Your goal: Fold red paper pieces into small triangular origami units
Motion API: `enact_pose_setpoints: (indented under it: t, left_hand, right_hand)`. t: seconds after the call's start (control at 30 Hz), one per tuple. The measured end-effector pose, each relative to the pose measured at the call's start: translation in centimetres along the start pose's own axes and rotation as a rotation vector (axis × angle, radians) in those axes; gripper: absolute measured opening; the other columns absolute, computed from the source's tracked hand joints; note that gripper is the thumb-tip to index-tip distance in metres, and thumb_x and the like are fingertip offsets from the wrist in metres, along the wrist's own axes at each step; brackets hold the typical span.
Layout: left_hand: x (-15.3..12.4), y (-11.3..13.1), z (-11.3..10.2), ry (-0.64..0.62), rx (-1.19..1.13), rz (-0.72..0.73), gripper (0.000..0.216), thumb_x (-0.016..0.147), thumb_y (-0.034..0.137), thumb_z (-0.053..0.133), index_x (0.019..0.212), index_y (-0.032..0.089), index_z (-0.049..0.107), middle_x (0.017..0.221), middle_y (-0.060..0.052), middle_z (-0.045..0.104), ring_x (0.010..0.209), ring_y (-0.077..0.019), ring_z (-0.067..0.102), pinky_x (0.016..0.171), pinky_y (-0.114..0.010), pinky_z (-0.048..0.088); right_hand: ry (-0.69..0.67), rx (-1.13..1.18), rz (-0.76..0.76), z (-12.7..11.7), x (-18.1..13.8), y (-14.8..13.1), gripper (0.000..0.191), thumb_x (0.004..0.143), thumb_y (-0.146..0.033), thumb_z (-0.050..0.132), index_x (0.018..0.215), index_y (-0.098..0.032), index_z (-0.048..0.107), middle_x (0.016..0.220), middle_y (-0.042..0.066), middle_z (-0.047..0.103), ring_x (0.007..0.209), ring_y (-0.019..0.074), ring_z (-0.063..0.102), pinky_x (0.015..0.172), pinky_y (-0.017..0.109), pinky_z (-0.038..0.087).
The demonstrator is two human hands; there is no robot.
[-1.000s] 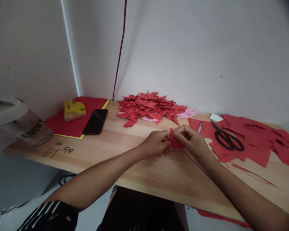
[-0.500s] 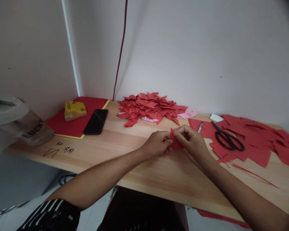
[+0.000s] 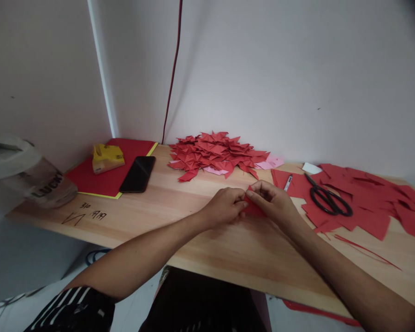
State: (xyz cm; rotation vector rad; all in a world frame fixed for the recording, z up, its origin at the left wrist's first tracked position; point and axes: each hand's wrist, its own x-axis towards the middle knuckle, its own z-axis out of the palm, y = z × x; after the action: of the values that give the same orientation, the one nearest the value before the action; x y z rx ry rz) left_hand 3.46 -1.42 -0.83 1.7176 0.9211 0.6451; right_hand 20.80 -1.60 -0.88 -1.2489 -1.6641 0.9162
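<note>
A small piece of folded red paper [image 3: 254, 209] is held between my two hands, just above the wooden table [image 3: 180, 244]. My left hand [image 3: 226, 206] pinches its left edge between thumb and fingers. My right hand [image 3: 271, 199] grips the upper right side, with thumb and forefinger near the paper's top point. The fingers cover much of the paper, so its exact folds are hidden. Behind my hands lies a heap of folded red paper pieces [image 3: 216, 154], with some pink ones [image 3: 271, 161] at its edge.
To the right, black-handled scissors [image 3: 332, 201] and a pen [image 3: 288, 183] lie on red paper sheets [image 3: 370, 203]. Thin red strips [image 3: 366, 251] lie nearer. On the left are a phone [image 3: 138, 174], a yellow packet [image 3: 108, 158], a red sheet [image 3: 86, 177] and a plastic cup [image 3: 51, 184].
My right thumb and fingers have shifted slightly on the red paper, nearer my left fingertips. Less of the paper's top point shows now. The things on the table stay put.
</note>
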Motion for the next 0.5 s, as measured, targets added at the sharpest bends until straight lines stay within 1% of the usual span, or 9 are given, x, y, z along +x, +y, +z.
enact_pose_setpoints:
  t: [0.17, 0.3, 0.43, 0.5]
  left_hand:
    - [-0.1, 0.4, -0.1, 0.049, 0.113, 0.072, 0.019, 0.085, 0.019, 0.046, 0.066, 0.017, 0.048, 0.058, 0.003, 0.055, 0.049, -0.0093, 0.049, 0.052, -0.021, 0.036]
    - [-0.2, 0.8, 0.0, 0.086, 0.159, 0.062, 0.027, 0.088, 0.021, 0.047, 0.061, 0.018, 0.044, 0.054, 0.004, 0.048, 0.052, -0.0104, 0.045, 0.055, -0.023, 0.033]
    - [-0.4, 1.3, 0.0, 0.103, 0.217, 0.058, 0.031, 0.091, 0.023, 0.046, 0.060, 0.018, 0.043, 0.054, 0.003, 0.049, 0.054, -0.0110, 0.045, 0.058, -0.024, 0.032]
    - [-0.5, 1.4, 0.0, 0.098, 0.239, 0.054, 0.032, 0.092, 0.023, 0.044, 0.060, 0.018, 0.044, 0.054, 0.003, 0.050, 0.055, -0.0111, 0.046, 0.059, -0.024, 0.033]
  right_hand:
    - [0.035, -0.048, -0.028, -0.2, 0.1, -0.2, 0.028, 0.080, -0.046, 0.065, 0.073, -0.021, 0.055, 0.061, -0.003, 0.052, 0.054, 0.0117, 0.043, 0.050, 0.026, 0.033]
    - [0.100, -0.055, -0.021, -0.2, 0.0, -0.3, 0.024, 0.081, -0.043, 0.062, 0.075, -0.022, 0.055, 0.061, -0.003, 0.049, 0.054, 0.0121, 0.042, 0.051, 0.026, 0.033]
    - [0.137, -0.052, 0.010, 0.0, -0.4, -0.6, 0.023, 0.082, -0.041, 0.060, 0.075, -0.021, 0.053, 0.062, -0.004, 0.046, 0.056, 0.0118, 0.040, 0.052, 0.026, 0.032]
    - [0.126, -0.035, 0.027, 0.0, -0.4, -0.7, 0.023, 0.084, -0.041, 0.060, 0.075, -0.021, 0.052, 0.063, -0.004, 0.045, 0.057, 0.0116, 0.039, 0.053, 0.026, 0.031]
